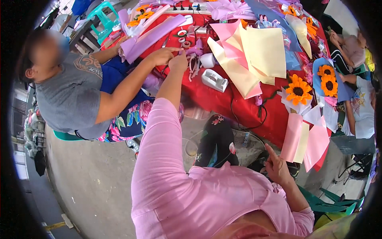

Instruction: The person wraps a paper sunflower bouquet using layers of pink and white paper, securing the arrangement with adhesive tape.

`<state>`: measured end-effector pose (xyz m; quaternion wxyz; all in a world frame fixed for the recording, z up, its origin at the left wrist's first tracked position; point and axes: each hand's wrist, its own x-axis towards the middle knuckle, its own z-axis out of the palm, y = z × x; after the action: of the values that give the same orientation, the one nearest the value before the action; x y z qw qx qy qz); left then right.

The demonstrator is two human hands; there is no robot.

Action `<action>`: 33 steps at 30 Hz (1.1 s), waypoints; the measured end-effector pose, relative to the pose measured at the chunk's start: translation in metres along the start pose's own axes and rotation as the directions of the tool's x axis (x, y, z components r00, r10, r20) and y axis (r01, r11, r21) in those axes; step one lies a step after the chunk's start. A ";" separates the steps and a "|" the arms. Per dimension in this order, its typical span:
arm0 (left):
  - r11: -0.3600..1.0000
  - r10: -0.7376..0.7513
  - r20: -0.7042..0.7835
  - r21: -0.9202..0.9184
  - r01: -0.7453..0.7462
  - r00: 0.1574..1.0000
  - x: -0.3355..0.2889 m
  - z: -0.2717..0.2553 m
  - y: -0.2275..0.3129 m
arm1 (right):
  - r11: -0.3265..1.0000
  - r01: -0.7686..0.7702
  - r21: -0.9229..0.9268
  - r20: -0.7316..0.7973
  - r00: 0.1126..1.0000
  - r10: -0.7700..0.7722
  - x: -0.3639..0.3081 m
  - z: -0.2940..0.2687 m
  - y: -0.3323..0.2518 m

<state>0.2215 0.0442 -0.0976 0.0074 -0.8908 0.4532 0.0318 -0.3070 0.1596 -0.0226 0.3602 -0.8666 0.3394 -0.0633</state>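
Note:
My left hand [178, 62] reaches far over to the left side of the red-covered table, its fingers closed. What they hold, if anything, is too small to tell. A purple glue gun [195, 48] lies just to its right, and a co-worker's hand [162, 56] is close on its left. A white tape dispenser [215, 80] and a white roll [207, 60] stand nearby. Low at the right, my right hand [278, 168] hangs beside my lap with the index finger stretched out and nothing visible in it. Folded pink and cream wrapping sheets [295, 137] hang over the table edge near it.
Cream and pink paper sheets [262, 51] cover the table's middle. Orange felt sunflowers [298, 90] and a blue-wrapped bouquet [329, 79] lie at the right. A co-worker [73, 89] with a purple paper roll [155, 36] sits left. A dark cable [248, 128] droops over the front edge.

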 end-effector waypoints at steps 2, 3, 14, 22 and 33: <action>1.000 0.018 0.007 0.000 -0.018 1.000 -0.001 0.001 0.002 | 1.000 0.004 0.007 -0.013 1.000 -0.004 -0.001 0.000 -0.004; 0.999 0.034 0.012 0.000 -0.034 0.999 -0.001 0.001 0.005 | 1.000 0.009 0.011 -0.026 1.000 -0.009 -0.003 -0.001 -0.005; 0.887 0.409 -0.384 -0.047 -0.460 0.828 -0.031 -0.064 0.045 | 0.988 -0.111 0.106 -0.165 0.978 0.128 -0.028 -0.037 0.006; 0.305 0.801 -0.222 -0.648 -0.698 0.556 -0.242 -0.103 0.243 | 0.909 -0.165 0.383 -0.591 0.713 0.378 -0.081 -0.083 0.094; 0.134 0.923 -0.341 -0.145 -0.980 0.177 -0.249 -0.020 0.356 | 0.834 -0.444 0.328 -0.746 0.420 0.517 -0.046 -0.046 0.197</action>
<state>-0.2108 0.0348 -0.0562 -0.2030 -0.3822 0.9010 0.0295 -0.4651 0.0614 -0.1139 0.2004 -0.5893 0.6951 -0.3598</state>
